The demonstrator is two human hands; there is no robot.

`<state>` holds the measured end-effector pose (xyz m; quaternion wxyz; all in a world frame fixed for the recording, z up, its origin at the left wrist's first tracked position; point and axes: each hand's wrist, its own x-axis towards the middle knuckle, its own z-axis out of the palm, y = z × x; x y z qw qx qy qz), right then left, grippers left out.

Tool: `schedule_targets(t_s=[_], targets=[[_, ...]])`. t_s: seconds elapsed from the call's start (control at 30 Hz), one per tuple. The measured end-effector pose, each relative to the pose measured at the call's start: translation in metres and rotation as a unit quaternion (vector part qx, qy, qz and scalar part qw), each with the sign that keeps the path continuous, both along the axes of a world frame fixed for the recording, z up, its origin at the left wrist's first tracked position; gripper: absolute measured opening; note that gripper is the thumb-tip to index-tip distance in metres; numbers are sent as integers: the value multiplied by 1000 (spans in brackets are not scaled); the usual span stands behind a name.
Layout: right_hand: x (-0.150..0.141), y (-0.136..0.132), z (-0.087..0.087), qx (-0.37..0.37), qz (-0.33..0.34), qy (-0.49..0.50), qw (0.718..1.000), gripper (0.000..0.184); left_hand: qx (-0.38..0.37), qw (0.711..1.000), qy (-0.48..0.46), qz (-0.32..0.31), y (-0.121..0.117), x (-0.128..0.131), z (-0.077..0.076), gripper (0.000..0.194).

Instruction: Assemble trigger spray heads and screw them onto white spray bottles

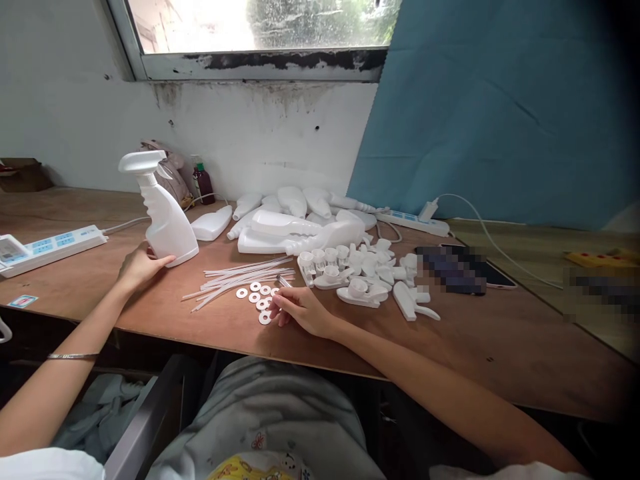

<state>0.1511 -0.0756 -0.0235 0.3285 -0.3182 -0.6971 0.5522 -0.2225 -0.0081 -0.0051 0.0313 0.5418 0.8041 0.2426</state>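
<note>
My left hand is closed around the base of a white spray bottle, which has a white trigger head on top. It is upright, tilted slightly to the left. My right hand is low over the table with its fingers pinched together; what they hold, if anything, is hidden. Beside those fingertips lie several flat white ring washers, some partly covered by the hand. A small shiny metallic piece shows just behind the fingers. Thin white tubes are spread between my two hands.
White bottles lie piled at the back, with loose trigger heads in front of them. Two phones lie to the right. Power strips with cords stand at the left and back. A dark bottle is by the wall.
</note>
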Motion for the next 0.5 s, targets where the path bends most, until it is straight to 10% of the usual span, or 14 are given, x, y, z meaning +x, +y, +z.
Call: schedule_targets(t_s=[0.5], targets=[[2, 1, -4, 15, 14, -5, 1000, 37, 11, 996, 23, 90, 65, -56, -14, 68]])
